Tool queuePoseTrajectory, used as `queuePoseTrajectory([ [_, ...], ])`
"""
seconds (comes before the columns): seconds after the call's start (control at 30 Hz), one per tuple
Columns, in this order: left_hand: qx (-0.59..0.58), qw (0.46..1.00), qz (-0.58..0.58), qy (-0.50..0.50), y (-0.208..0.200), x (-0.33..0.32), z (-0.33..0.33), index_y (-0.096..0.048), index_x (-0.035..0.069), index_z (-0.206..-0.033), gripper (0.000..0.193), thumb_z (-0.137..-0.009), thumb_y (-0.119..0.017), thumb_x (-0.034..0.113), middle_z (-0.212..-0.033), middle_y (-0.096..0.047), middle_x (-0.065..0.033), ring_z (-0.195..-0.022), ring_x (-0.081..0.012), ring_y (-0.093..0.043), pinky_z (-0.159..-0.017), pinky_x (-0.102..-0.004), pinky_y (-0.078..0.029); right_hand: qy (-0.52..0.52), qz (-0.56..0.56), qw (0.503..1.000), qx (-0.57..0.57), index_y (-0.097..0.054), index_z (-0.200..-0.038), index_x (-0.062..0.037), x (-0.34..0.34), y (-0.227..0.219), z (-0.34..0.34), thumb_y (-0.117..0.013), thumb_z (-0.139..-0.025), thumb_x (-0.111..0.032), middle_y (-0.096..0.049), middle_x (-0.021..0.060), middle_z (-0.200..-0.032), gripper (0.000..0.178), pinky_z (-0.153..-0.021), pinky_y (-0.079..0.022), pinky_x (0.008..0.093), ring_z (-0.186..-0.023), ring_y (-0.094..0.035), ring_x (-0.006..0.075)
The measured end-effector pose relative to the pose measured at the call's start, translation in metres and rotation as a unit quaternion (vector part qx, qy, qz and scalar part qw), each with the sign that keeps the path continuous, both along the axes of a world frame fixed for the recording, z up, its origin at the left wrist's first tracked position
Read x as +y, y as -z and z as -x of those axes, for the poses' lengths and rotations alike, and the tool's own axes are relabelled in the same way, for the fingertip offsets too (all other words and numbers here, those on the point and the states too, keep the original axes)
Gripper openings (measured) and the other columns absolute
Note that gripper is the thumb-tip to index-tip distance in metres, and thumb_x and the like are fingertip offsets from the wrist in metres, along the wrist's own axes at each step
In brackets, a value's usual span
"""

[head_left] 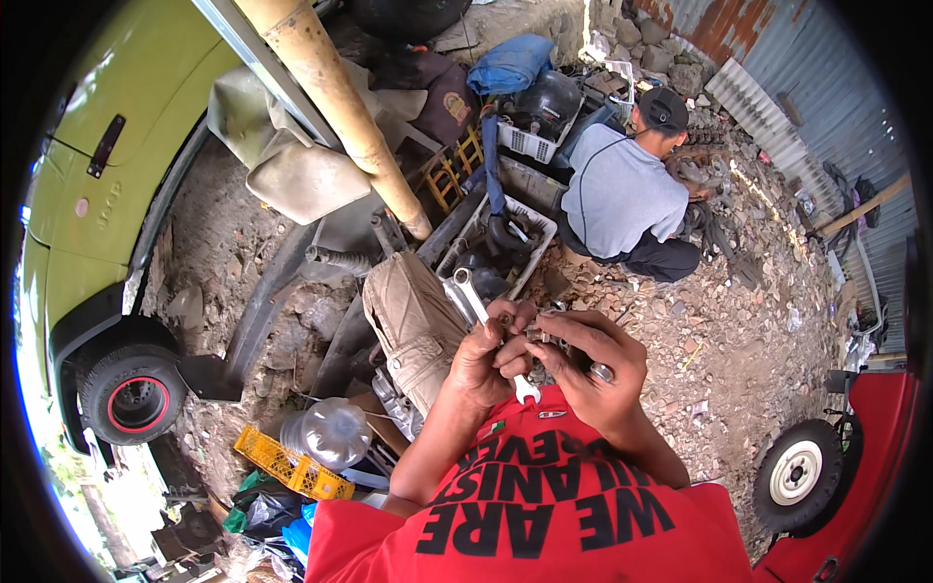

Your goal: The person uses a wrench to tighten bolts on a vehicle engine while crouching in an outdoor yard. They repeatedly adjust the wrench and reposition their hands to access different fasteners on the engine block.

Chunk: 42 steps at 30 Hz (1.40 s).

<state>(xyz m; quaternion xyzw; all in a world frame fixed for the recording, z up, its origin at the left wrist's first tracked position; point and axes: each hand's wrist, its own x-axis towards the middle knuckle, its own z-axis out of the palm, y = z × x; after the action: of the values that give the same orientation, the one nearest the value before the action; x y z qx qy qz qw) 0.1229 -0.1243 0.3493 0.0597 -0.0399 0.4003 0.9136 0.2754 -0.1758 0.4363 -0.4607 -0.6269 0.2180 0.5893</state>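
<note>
Wrench [474,298] is clamped in left hand [478,367], right hand [604,358] pinching fitting [537,336], above black-lettered shirt [544,491].

You are wearing a red shirt [705,539] with short, loose sleeves and rows of heavy black block lettering [530,520] across the front. On its far part sit a small light emblem [552,414] and, left of that, a little multicoloured patch [498,428]. Your khaki trousers [408,306] have a stitched side pocket. Your left hand [479,367] and right hand [607,364] are bare.
</note>
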Motion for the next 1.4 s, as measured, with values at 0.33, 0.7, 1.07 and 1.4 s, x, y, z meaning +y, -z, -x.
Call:
queuePoseTrajectory([
  [0.33,0.235,0.961,-0.132,-0.063,-0.031,0.002,0.01,-0.075,0.001,-0.094,0.026,-0.069,-0.083,-0.002,-0.098,-0.063,-0.0099,-0.068,-0.0148,-0.057,-0.05,-0.0239,-0.037,-0.049,-0.058,0.996,-0.035,-0.073,-0.108,0.001,-0.004,0.007,-0.014,-0.081,-0.073,0.007,-0.072,0.0156,-0.098,0.036,-0.068,-0.058,0.0297,-0.083,-0.072,0.0228],
  [0.7,0.453,0.744,-0.459,-0.174,-0.083,0.001,0.016,-0.08,0.006,-0.089,0.028,-0.065,-0.093,0.01,-0.082,-0.067,-0.0046,-0.077,-0.014,-0.062,-0.066,-0.0278,-0.047,-0.291,0.202,0.811,0.466,-0.076,-0.091,0.0045,-0.007,0.063,-0.015,-0.089,-0.07,-0.008,-0.072,0.016,-0.094,0.028,-0.074,-0.052,0.0285,-0.086,-0.068,0.0204],
  [1.07,0.489,0.714,-0.468,-0.179,-0.05,0.005,0.015,-0.075,0.004,-0.085,0.023,-0.068,-0.09,0.004,-0.077,-0.064,-0.0024,-0.073,-0.0131,-0.057,-0.065,-0.0283,-0.045,-0.217,0.297,0.897,0.244,-0.074,-0.095,0.0053,-0.008,0.057,-0.028,-0.075,-0.091,-0.019,-0.071,0.0094,-0.09,0.024,-0.073,-0.048,0.0258,-0.081,-0.063,0.0128],
  [1.4,0.549,0.758,-0.263,-0.232,-0.044,0.021,0.038,-0.067,-0.001,-0.103,0.035,-0.08,-0.082,0.021,-0.066,-0.048,0.0037,-0.05,-0.0053,-0.046,-0.043,-0.0215,-0.034,-0.031,0.382,0.864,0.328,-0.073,-0.112,-0.0002,-0.039,0.116,-0.056,-0.066,-0.098,-0.021,-0.07,0.0002,-0.08,0.026,-0.05,-0.027,0.0182,-0.054,-0.038,0.0007],
])
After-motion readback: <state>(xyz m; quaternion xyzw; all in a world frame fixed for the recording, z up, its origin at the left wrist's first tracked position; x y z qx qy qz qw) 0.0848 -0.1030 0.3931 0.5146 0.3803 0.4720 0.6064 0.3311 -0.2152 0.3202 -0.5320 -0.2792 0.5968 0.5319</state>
